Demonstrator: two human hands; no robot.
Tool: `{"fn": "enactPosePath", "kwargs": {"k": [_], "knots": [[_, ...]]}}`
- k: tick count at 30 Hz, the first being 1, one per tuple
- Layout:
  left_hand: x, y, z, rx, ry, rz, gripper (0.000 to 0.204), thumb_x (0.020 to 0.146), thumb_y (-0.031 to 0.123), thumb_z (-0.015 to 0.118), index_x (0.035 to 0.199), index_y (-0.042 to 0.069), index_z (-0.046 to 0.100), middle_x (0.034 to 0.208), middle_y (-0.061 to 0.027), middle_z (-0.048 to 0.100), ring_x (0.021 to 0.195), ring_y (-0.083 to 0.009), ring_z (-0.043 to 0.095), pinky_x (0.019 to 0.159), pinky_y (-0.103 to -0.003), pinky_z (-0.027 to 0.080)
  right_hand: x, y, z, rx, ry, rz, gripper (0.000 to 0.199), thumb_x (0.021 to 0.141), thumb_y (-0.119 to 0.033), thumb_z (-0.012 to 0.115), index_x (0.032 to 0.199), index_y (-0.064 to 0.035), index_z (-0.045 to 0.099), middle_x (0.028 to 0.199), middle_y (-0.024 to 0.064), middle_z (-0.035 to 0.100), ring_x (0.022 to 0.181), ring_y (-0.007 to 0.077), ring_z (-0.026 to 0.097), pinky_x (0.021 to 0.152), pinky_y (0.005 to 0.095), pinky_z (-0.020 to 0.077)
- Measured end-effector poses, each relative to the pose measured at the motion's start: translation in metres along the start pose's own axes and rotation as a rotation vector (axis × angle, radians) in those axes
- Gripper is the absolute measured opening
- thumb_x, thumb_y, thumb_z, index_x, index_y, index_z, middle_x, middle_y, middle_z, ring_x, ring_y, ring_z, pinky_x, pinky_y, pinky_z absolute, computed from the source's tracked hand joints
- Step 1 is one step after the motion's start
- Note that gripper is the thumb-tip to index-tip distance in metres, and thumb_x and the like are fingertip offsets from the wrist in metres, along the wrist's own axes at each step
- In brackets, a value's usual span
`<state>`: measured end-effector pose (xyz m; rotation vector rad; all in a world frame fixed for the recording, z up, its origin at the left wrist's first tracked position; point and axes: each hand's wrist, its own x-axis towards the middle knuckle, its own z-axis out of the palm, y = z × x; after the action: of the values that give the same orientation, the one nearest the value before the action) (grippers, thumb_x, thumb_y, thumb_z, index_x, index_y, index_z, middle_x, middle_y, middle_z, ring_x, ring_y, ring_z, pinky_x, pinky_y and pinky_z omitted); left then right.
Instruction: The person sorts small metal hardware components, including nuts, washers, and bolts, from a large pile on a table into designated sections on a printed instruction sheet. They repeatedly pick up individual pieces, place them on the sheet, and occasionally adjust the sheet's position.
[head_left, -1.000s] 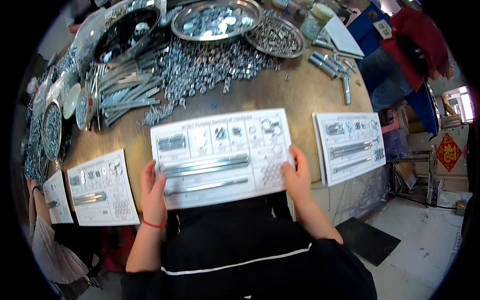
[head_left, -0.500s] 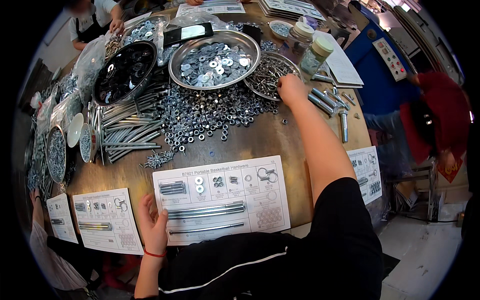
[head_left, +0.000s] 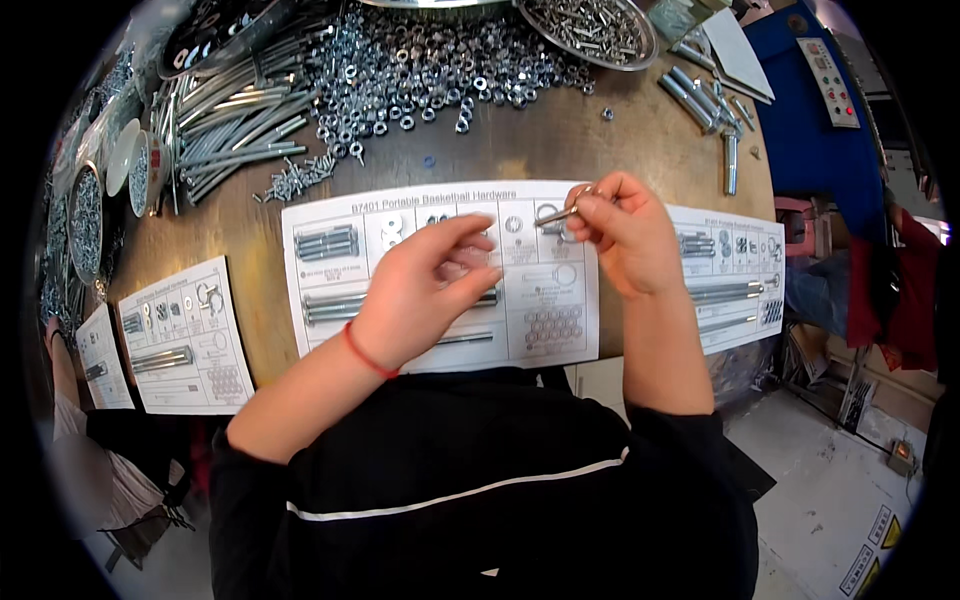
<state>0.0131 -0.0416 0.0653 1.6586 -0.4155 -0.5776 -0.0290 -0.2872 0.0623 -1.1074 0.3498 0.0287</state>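
My right hand (head_left: 630, 225) pinches a small metal screw (head_left: 557, 217) between thumb and fingers, over the right part of a printed hardware sheet (head_left: 560, 348). The screw points left, its other end covered by the fingers; whether more pieces sit in that hand I cannot tell. To its left, my left hand (head_left: 425, 285) hovers above the middle of the sheet with thumb and fingers apart and nothing in them. On the sheet lie long bolts (head_left: 335, 308), shorter bolts (head_left: 325, 243), washers (head_left: 392, 232) and a ring-shaped piece (head_left: 550, 215).
Beyond the sheet spreads a heap of nuts (head_left: 400, 80), with long bolts (head_left: 220, 130) and small screws (head_left: 300, 178) to its left. A steel dish (head_left: 654, 48) of small screws and some thick bolts (head_left: 690, 100) lie far right. Similar sheets (head_left: 735, 330) flank mine.
My right hand has come back from the dish of small screws, now holding a screw over the sheet. My left hand has moved from the sheet's left edge to above its middle.
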Motion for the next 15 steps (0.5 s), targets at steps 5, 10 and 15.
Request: {"fn": "enactPosePath", "kwargs": {"k": [5, 10, 15], "knots": [[0.017, -0.003, 0.030, 0.206, -0.257, -0.196, 0.018, 0.089, 0.011, 0.069, 0.104, 0.000, 0.069, 0.091, -0.0054, 0.070, 0.077, -0.0102, 0.061, 0.071, -0.024, 0.050, -0.038, 0.044, -0.014, 0.179, 0.026, 0.161, 0.011, 0.091, -0.003, 0.067, 0.089, -0.0061, 0.057, 0.093, 0.0080, 0.068, 0.077, 0.0142, 0.068, 0.067, 0.0237, 0.0554], [0.020, -0.027, 0.052, 0.770, -0.209, 0.129, 0.017, 0.088, 0.020, 0.066, 0.093, 0.005, 0.072, 0.088, -0.0093, 0.069, 0.080, -0.0253, 0.066, 0.071, -0.036, 0.053, -0.051, 0.055, -0.032, -0.344, 0.225, 0.128, 0.018, 0.085, -0.007, 0.073, 0.099, -0.0037, 0.062, 0.094, 0.0058, 0.066, 0.077, 0.0155, 0.066, 0.067, 0.0276, 0.0529], [0.023, -0.043, 0.069, 0.983, -0.193, 0.177, 0.014, 0.086, 0.022, 0.066, 0.086, 0.009, 0.072, 0.085, -0.0078, 0.066, 0.084, -0.0277, 0.065, 0.071, -0.039, 0.054, -0.060, 0.057, -0.025, -1.224, 0.085, -0.404, 0.024, 0.076, -0.004, 0.075, 0.099, -0.0068, 0.070, 0.099, 0.0049, 0.060, 0.073, 0.0162, 0.062, 0.064, 0.0296, 0.0482]]}}
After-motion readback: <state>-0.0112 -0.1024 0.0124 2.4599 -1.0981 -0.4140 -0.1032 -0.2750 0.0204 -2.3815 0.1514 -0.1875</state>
